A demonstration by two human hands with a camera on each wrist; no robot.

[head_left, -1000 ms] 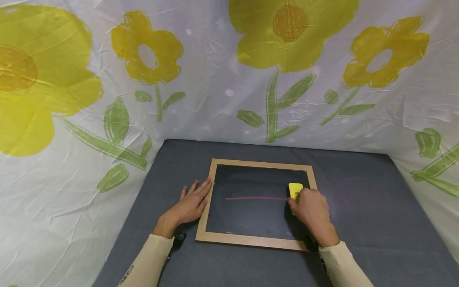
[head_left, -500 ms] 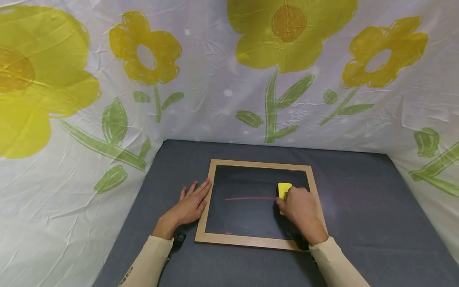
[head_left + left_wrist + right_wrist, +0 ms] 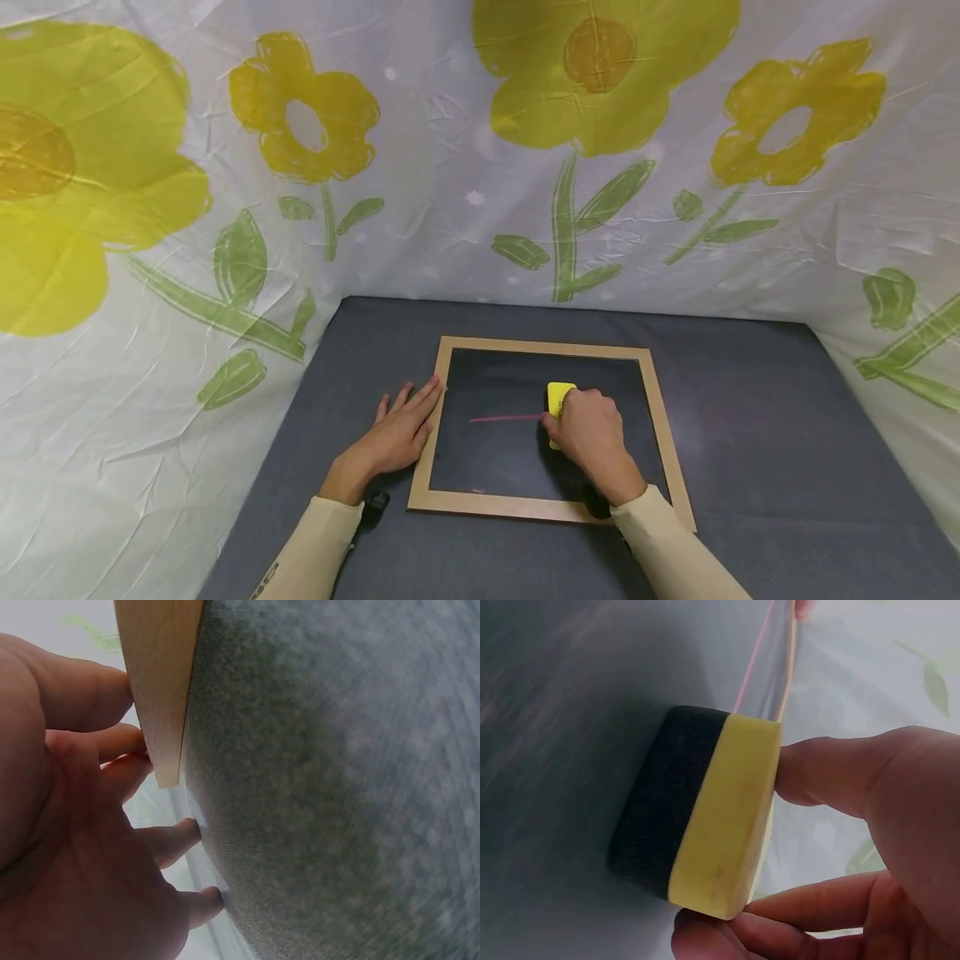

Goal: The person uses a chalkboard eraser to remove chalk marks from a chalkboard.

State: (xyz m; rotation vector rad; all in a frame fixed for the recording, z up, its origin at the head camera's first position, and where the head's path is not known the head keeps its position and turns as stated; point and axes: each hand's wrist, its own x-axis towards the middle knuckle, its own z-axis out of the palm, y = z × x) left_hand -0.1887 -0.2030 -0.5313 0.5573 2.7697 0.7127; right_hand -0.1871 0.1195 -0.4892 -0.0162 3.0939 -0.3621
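Observation:
A wood-framed blackboard [image 3: 487, 467] lies flat on the dark cloth. Across its left half runs a pink chalk line [image 3: 502, 418], which ends at a yellow-backed eraser [image 3: 557, 398]. My right hand [image 3: 594, 437] grips that eraser between thumb and fingers. In the right wrist view the eraser's black felt [image 3: 664, 802] faces down against the board. Fingers spread, my left hand [image 3: 393, 433] rests on the left side of the wooden frame [image 3: 427, 467]. The left wrist view shows its thumb and some fingers touching the frame's edge [image 3: 161, 690], while other fingers reach the cloth.
Dark grey cloth [image 3: 765, 442] covers the table around the board. Behind and at both sides hangs a white curtain [image 3: 435, 208] printed with yellow flowers. A small dark device [image 3: 375, 504] sits under the left wrist.
My right hand has slid the eraser leftward along the pink line. The line is shorter now, gone where the eraser has passed. My left hand stays in place on the frame.

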